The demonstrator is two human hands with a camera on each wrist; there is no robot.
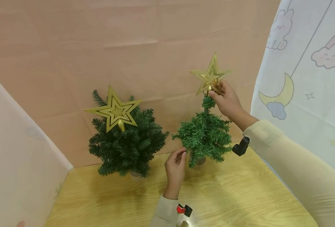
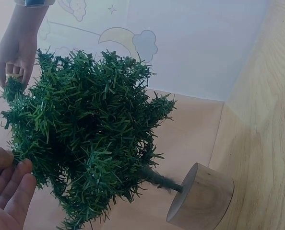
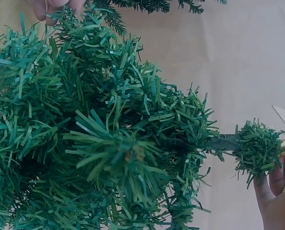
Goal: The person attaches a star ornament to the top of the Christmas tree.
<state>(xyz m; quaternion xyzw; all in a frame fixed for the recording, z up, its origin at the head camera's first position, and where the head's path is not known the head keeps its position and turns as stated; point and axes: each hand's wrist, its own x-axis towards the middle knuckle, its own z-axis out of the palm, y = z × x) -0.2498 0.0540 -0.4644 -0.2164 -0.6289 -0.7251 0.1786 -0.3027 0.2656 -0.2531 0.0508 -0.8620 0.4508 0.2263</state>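
Note:
My right hand [image 1: 230,100] holds a gold star tree topper [image 1: 211,75] by its base at the tip of a small artificial Christmas tree [image 1: 205,135]. Thumb and fingers close around the topper's lower end, just above the tuft at the top, as the right wrist view also shows. Lower down, my left hand [image 1: 175,168] pinches the end of a branch on the tree's left side between thumb and fingers. In the left wrist view the tree's round wooden base [image 2: 202,199] stands on the table.
A darker, fuller Christmas tree [image 1: 133,148] stands to the left, with another gold star [image 1: 117,112] leaning at its top. Both trees stand on a wood-grain table [image 1: 227,192]. Behind hangs a pinkish cloth [image 1: 71,47]; a white printed cloth [image 1: 312,94] borders the right.

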